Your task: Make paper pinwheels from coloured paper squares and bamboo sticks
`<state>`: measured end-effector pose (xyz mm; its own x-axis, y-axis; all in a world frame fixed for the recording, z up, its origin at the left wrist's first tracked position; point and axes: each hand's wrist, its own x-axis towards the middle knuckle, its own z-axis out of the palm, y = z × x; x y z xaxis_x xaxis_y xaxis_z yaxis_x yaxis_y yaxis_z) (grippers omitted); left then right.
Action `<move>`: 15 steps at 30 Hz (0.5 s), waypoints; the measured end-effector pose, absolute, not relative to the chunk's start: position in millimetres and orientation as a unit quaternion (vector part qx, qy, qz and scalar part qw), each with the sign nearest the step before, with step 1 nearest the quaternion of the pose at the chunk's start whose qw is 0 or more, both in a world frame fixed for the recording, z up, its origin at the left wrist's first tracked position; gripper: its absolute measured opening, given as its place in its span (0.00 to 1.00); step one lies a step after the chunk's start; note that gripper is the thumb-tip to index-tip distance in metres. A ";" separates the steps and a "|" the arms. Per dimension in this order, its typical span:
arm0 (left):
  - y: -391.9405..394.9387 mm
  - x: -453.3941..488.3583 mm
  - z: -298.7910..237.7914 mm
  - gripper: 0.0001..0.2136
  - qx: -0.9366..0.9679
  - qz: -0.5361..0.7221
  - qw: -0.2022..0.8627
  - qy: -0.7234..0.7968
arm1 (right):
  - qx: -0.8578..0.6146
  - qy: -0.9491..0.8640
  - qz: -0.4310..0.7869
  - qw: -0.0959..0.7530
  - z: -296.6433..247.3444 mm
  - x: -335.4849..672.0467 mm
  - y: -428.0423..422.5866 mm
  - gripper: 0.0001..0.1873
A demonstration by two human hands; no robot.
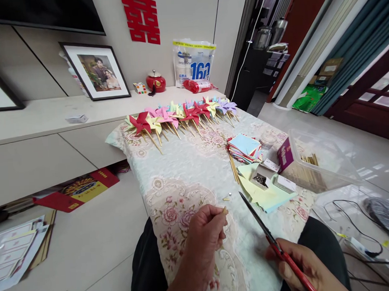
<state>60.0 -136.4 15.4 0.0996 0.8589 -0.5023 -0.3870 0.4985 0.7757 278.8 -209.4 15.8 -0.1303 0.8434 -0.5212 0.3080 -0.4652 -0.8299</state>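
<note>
My left hand [208, 227] is closed in a pinch above the flowered tablecloth, with a small tan piece [225, 210] at its fingertips. Its exact kind is too small to tell. My right hand [296, 259] grips red-handled scissors [274, 241], their dark blades pointing forward and left, close together. Just beyond my left fingertips lie a short yellowish bit [226, 199] and a tiny silvery piece [230, 194]. Past the blades, a small open box of metal pins [260, 180] sits on pale yellow and blue paper sheets [249, 190].
Paper pinwheels on sticks [191, 115] line the table's far edge. To the right are stacked coloured paper squares [245, 146], thin sticks [234, 168], a small white box [284, 183] and a clear plastic bin [332, 168]. Cables [357, 215] run across the floor at right.
</note>
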 end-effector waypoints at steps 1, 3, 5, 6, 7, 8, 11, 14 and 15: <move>-136.4 61.8 15.6 0.08 0.242 0.442 0.701 0.505 | -0.611 -0.458 0.605 0.225 16.6 277.8 -209.2 0.33; -136.5 65.5 16.0 0.08 0.256 0.443 0.695 0.504 | -0.588 -0.442 0.636 0.235 16.0 276.7 -208.9 0.34; -136.8 68.7 16.6 0.06 0.264 0.447 0.692 0.501 | -0.573 -0.423 0.657 0.246 13.1 276.9 -208.8 0.32; -137.0 69.9 16.9 0.05 0.267 0.448 0.691 0.501 | -0.572 -0.417 0.661 0.248 11.4 277.5 -208.9 0.31; -137.3 70.7 17.3 0.05 0.271 0.447 0.690 0.501 | -0.575 -0.415 0.660 0.246 9.8 278.3 -209.1 0.31; -137.5 71.3 17.6 0.04 0.275 0.448 0.688 0.501 | -0.580 -0.417 0.656 0.242 8.6 279.1 -209.3 0.30; -137.8 71.1 18.2 0.05 0.270 0.441 0.694 0.502 | -0.577 -0.445 0.650 0.213 8.3 281.5 -209.3 0.30; -137.5 69.6 18.3 0.07 0.264 0.434 0.701 0.500 | -0.556 -0.490 0.642 0.195 12.2 282.9 -207.7 0.31; -137.3 69.0 18.5 0.07 0.269 0.431 0.702 0.499 | -0.552 -0.505 0.635 0.193 13.8 283.3 -207.1 0.32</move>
<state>69.0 -137.3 18.5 0.1298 0.8741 -0.4681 -0.3369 0.4828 0.8083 283.3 -207.1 13.8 -0.3167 0.8026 -0.5055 0.3112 -0.4155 -0.8547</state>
